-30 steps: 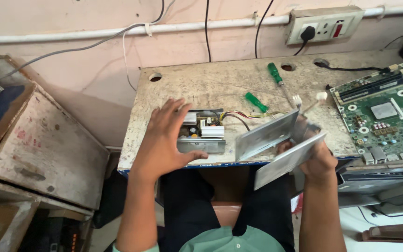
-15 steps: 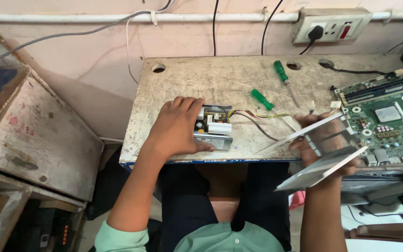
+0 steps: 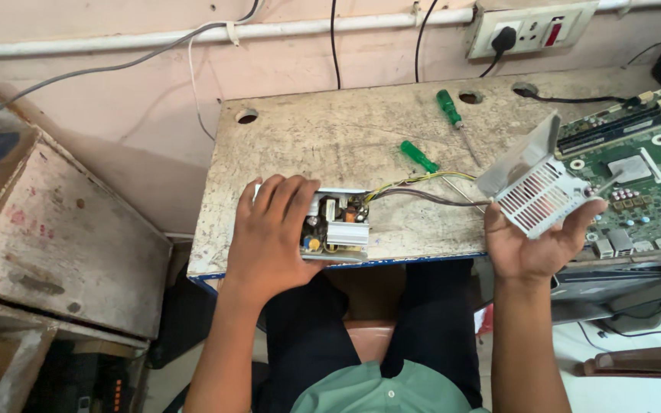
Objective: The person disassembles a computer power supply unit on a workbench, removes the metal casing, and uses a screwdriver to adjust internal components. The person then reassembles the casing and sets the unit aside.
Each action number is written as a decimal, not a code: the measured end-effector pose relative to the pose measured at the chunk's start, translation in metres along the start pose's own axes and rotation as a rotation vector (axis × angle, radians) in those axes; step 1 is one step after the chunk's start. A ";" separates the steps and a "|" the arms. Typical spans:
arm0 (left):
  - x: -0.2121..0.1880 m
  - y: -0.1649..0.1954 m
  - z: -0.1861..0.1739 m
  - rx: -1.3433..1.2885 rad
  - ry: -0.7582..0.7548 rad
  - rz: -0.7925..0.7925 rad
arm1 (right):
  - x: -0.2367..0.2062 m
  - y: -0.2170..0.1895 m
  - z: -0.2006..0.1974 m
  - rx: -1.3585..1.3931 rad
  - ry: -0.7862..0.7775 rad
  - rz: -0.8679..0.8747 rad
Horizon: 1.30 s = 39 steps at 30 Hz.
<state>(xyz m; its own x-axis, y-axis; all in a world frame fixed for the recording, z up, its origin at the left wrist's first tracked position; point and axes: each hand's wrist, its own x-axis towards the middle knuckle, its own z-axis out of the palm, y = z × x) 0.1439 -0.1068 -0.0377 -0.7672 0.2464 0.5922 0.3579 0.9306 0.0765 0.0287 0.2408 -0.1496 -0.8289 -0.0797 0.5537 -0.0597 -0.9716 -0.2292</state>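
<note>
Scuffed counter [image 3: 330, 145] carries an opened supply [image 3: 334, 227], pinned flat by the left hand [image 3: 273, 233]. Right hand [image 3: 533, 245] grips the cover [image 3: 533, 183] loosely at the edge; it could slip onto the motherboard [image 3: 644, 183] or snag the wires [image 3: 422, 191].

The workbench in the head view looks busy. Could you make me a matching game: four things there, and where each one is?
Things:
1. metal cover
2. open power supply
3. green screwdrivers
4. circuit board

Places:
A. lying loose on the middle of the table
B. under the left hand, at the table's near edge
C. at the table's far right end
D. held up in the right hand

Pairs: 1-D, 2-B, 3-A, 4-C
</note>
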 end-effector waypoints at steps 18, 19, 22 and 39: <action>0.012 -0.005 0.000 -0.041 -0.067 -0.054 | -0.003 0.005 0.005 0.130 0.043 -0.036; 0.014 -0.006 0.001 -0.051 -0.070 -0.056 | -0.006 0.004 0.003 0.137 -0.006 -0.031; 0.015 -0.006 0.002 -0.068 -0.064 -0.067 | -0.025 0.001 -0.011 0.087 -0.029 -0.009; -0.025 -0.010 0.039 -0.091 0.591 -0.143 | -0.030 0.005 -0.006 -0.905 -0.102 0.097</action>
<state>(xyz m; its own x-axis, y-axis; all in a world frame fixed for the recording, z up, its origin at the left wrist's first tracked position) 0.1392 -0.1122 -0.0845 -0.3956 -0.0947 0.9135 0.3370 0.9103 0.2404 0.0499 0.2399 -0.1727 -0.8023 -0.2128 0.5577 -0.4413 -0.4178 -0.7942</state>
